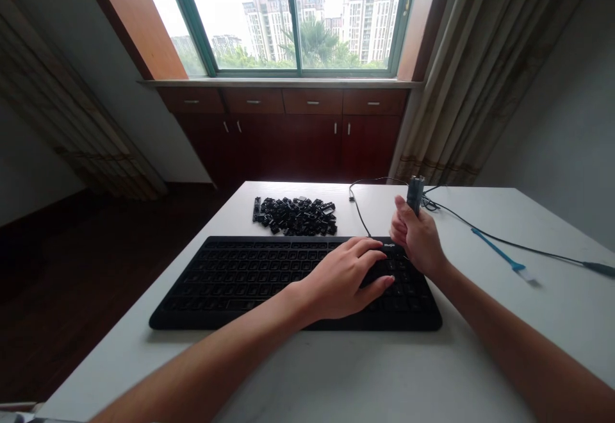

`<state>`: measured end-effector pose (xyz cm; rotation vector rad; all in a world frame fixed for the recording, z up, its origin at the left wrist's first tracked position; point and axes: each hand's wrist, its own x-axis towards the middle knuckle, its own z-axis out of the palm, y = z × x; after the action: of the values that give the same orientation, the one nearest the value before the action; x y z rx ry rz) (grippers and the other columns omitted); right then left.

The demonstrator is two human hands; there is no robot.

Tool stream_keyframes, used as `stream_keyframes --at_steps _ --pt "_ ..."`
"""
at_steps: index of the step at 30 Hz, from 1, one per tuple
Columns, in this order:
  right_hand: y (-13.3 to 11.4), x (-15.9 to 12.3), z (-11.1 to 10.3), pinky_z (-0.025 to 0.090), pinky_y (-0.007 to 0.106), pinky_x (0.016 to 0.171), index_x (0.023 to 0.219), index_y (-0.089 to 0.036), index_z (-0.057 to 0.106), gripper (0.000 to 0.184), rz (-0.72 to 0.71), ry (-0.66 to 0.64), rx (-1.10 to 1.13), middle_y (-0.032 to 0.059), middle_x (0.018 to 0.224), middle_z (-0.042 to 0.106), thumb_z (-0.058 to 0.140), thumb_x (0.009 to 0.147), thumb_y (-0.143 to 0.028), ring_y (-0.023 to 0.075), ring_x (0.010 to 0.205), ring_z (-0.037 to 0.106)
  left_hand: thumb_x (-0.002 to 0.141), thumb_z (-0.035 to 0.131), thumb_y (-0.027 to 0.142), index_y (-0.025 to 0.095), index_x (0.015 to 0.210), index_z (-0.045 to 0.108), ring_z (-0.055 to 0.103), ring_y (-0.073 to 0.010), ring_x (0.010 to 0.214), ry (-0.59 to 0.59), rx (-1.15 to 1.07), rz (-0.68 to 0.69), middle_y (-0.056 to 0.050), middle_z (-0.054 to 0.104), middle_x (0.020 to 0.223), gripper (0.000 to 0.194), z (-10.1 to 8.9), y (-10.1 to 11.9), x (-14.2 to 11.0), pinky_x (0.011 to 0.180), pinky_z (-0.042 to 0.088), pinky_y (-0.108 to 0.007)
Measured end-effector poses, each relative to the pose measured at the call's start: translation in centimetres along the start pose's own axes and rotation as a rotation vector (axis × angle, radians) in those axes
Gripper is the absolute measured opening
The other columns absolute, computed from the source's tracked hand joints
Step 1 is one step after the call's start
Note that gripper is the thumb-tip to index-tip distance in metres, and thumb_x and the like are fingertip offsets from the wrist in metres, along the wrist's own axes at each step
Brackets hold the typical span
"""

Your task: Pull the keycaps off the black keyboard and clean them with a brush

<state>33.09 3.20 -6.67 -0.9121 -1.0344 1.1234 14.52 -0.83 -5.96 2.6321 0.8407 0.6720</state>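
The left hand lies palm down over the right half of the black keyboard, its fingers spread and curved on the keys, holding nothing that shows. The right hand is closed around a small grey tool, which stands upright in its grip just past the keyboard's far edge. Also beyond that edge, left of the tool, sits a heap of loose black keycaps. To the right of the keyboard lie a blue-handled brush and a black cable, both on the white surface.
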Motion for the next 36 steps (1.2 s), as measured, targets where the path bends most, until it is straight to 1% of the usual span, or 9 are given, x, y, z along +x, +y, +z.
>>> stream_keyframes --at_steps 3,9,12,16,18,21,25,33,36 --pt "0.0 0.2 -0.3 0.029 0.023 0.04 0.06 -0.022 0.039 0.058 -0.037 -0.051 -0.121 -0.007 0.05 0.035 0.063 0.087 -0.066 0.0069 0.042 0.033 0.103 0.049 0.044 0.015 0.129 0.062 0.052 -0.0269 0.134 -0.014 0.008 0.017 -0.013 0.06 0.139 0.041 -0.1 0.0 0.0 0.116 0.045 -0.041" --pt "-0.2 0.0 0.0 0.036 0.024 0.044 0.067 -0.022 0.043 0.054 0.023 -0.071 -0.34 -0.0044 0.056 0.045 0.057 0.088 -0.07 0.0096 0.047 0.042 0.102 0.051 0.042 0.017 0.129 0.061 0.052 -0.0282 0.135 -0.007 0.011 0.028 -0.013 0.059 0.141 0.038 0.0 0.0 0.0 0.116 0.045 -0.044" --pt "-0.1 -0.8 0.4 0.039 0.025 0.05 0.073 -0.021 0.048 0.047 -0.081 -0.129 -0.521 -0.0034 0.06 0.05 0.056 0.093 -0.063 0.0118 0.053 0.045 0.102 0.05 0.041 0.017 0.131 0.06 0.051 -0.0289 0.135 -0.008 0.019 0.038 -0.013 0.058 0.141 0.038 0.0 0.0 0.0 0.116 0.045 -0.044" --pt "-0.2 -1.9 0.5 0.042 0.027 0.059 0.08 -0.021 0.055 0.033 -0.285 -0.329 -0.694 -0.0019 0.069 0.056 0.058 0.097 -0.049 0.0138 0.062 0.049 0.101 0.052 0.039 0.02 0.136 0.054 0.053 -0.0308 0.132 -0.014 0.019 0.055 -0.015 0.052 0.145 0.04 -0.2 0.2 0.0 0.112 0.047 -0.048" --pt "-0.3 -2.1 0.3 0.041 0.027 0.058 0.078 -0.021 0.054 0.032 -0.354 -0.296 -0.699 -0.0023 0.067 0.055 0.056 0.098 -0.046 0.0138 0.06 0.046 0.101 0.052 0.038 0.021 0.135 0.053 0.053 -0.0307 0.133 -0.011 -0.005 0.068 -0.014 0.052 0.146 0.037 -0.3 0.3 0.0 0.112 0.047 -0.048" --pt "-0.4 -2.2 0.0 0.038 0.026 0.054 0.075 -0.022 0.052 0.032 -0.41 -0.213 -0.719 -0.0034 0.061 0.051 0.057 0.097 -0.044 0.0131 0.055 0.042 0.101 0.053 0.041 0.019 0.126 0.053 0.056 -0.0298 0.128 -0.017 -0.064 0.069 -0.015 0.058 0.137 0.034 -0.4 0.3 0.1 0.111 0.049 -0.047" --pt "-0.4 -2.4 0.1 0.037 0.026 0.053 0.075 -0.022 0.05 0.03 -0.442 -0.2 -0.768 -0.0045 0.058 0.05 0.059 0.096 -0.042 0.0123 0.053 0.04 0.1 0.054 0.041 0.016 0.125 0.048 0.06 -0.0295 0.121 -0.042 -0.086 0.056 -0.016 0.061 0.128 0.036 -0.3 0.2 0.0 0.108 0.051 -0.045" --pt "-0.1 -2.9 0.2 0.037 0.025 0.051 0.074 -0.023 0.047 0.03 -0.536 -0.202 -0.794 -0.0055 0.057 0.05 0.063 0.094 -0.039 0.0111 0.05 0.04 0.101 0.052 0.039 0.014 0.119 0.05 0.061 -0.0299 0.119 -0.046 -0.036 0.049 -0.016 0.063 0.123 0.032 0.0 0.2 0.0 0.109 0.05 -0.044" --pt "0.1 -2.8 0.4 0.038 0.026 0.052 0.072 -0.023 0.051 0.033 -0.495 -0.15 -0.741 -0.0043 0.056 0.051 0.064 0.093 -0.044 0.0119 0.051 0.042 0.1 0.053 0.038 0.014 0.125 0.048 0.061 -0.0296 0.122 -0.042 -0.066 0.031 -0.016 0.062 0.127 0.035 -0.1 0.2 0.0 0.108 0.051 -0.044"
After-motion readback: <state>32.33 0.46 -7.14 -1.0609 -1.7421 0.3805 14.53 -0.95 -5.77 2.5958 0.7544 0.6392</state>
